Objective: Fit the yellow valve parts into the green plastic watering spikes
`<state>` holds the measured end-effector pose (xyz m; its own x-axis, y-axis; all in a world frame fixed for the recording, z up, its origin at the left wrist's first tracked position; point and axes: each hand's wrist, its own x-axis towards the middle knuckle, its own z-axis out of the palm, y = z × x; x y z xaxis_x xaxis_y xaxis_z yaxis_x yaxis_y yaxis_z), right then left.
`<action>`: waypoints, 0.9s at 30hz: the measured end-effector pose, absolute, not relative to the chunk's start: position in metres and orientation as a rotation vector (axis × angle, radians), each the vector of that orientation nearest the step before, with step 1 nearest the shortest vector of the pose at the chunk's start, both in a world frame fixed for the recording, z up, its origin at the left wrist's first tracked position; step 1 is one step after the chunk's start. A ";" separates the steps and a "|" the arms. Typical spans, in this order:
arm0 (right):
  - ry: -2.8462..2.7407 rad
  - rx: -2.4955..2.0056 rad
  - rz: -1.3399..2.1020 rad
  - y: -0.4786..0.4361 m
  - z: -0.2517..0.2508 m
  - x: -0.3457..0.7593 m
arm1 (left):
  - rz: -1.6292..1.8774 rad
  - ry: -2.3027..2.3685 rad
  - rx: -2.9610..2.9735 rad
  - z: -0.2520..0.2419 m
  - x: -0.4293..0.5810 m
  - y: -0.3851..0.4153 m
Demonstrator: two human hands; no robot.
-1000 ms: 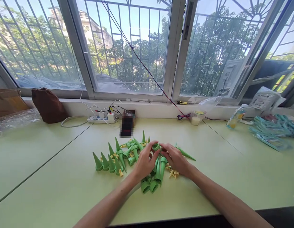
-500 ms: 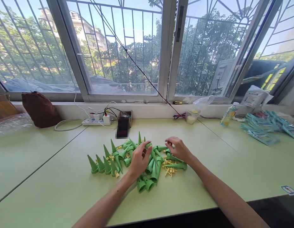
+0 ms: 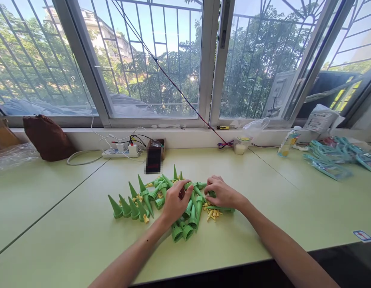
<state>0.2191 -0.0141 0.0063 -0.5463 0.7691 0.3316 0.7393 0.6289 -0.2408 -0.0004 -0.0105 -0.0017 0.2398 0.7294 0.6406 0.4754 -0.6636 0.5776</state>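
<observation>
Daylight is streaming through the windows (image 3: 149, 80); faint shadows are lying on the table (image 3: 68, 232); wide-angle distortion is slanting the frames (image 3: 80, 60); pixelation is blurring a patch (image 3: 153, 161).

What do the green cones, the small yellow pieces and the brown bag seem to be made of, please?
Green cones: probably hard plastic, satin finish, from their even colour and moulded-looking form.
Small yellow pieces: likely plastic too, being uniformly coloured; too small to tell the finish.
Brown bag: apparently matte fabric, from its soft, creased shape.
</observation>
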 end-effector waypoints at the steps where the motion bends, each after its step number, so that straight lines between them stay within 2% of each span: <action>1: -2.449 -1.207 0.101 -0.014 0.005 0.218 | 1.389 1.125 2.253 -0.001 0.000 -0.011; 17: -2.414 -1.145 0.056 -0.013 -0.001 0.211 | 1.393 1.128 2.272 0.000 0.000 -0.012; 27: -2.155 -0.989 0.231 -0.019 0.004 0.200 | 1.326 1.138 2.152 0.000 -0.001 -0.010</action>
<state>0.2004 -0.0187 0.0038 -0.4279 0.7147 0.5533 0.5815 0.6863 -0.4368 -0.0010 -0.0102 0.0001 0.2322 0.7885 0.5695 0.4430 -0.6070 0.6598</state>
